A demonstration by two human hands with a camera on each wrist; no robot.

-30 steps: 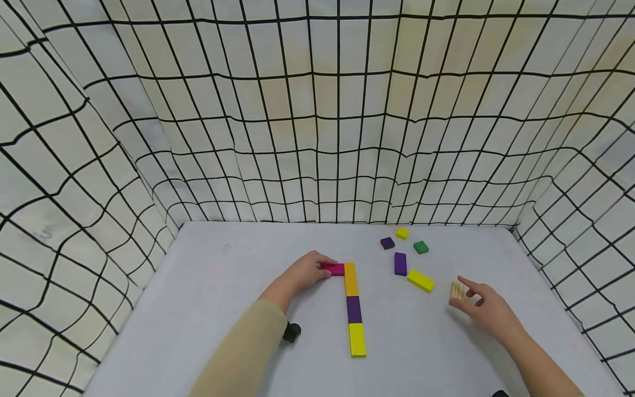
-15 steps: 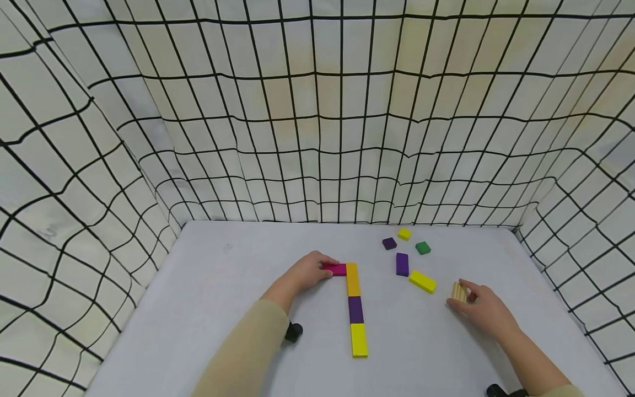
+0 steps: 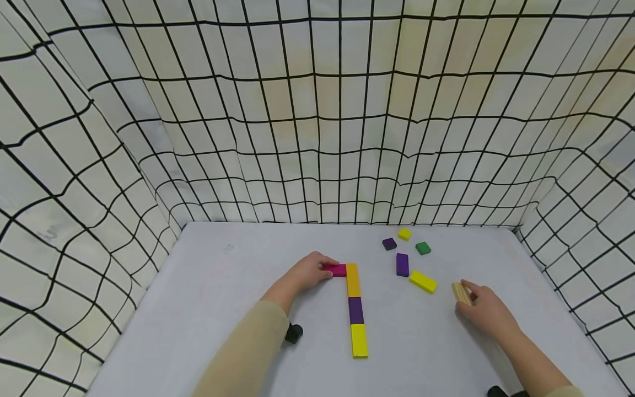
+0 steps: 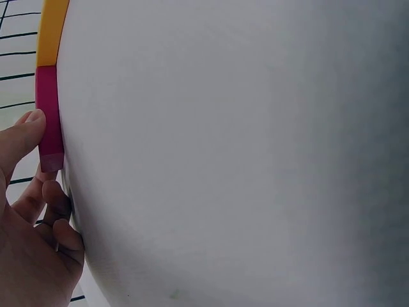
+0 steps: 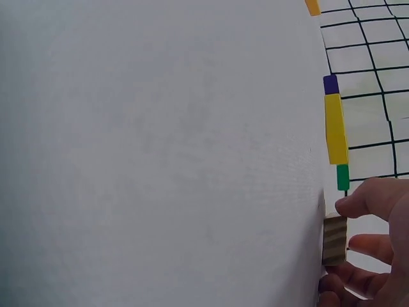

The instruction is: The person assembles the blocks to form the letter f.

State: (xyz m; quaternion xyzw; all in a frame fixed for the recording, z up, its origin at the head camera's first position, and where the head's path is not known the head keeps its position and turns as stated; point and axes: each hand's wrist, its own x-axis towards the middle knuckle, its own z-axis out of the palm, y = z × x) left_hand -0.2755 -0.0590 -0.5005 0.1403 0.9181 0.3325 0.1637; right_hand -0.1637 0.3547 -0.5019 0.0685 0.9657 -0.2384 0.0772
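My left hand (image 3: pixel 308 271) pinches the outer end of a magenta block (image 3: pixel 338 270) between thumb and fingers. The block's other end meets an orange block (image 3: pixel 353 280) at a corner. Below the orange one, a purple block (image 3: pixel 355 310) and a yellow block (image 3: pixel 359 341) continue the line toward me. On the right side, my right hand (image 3: pixel 491 311) grips a pale striped wooden block (image 3: pixel 462 294). In the right wrist view the thumb lies at one end of the wooden block (image 5: pixel 335 240), with fingers behind and at its other end.
Between the line and my right hand lie a yellow block (image 3: pixel 423 282) and a purple block (image 3: pixel 402 264). Farther back are a small dark purple block (image 3: pixel 389 243), a small yellow block (image 3: pixel 404 234) and a green block (image 3: pixel 423 248). Black-gridded sheeting (image 3: pixel 327 138) walls the white table (image 3: pixel 238 264).
My right fingers have drawn in around the wooden block, which has turned so its far end leans left. The left hand stays on the magenta block.
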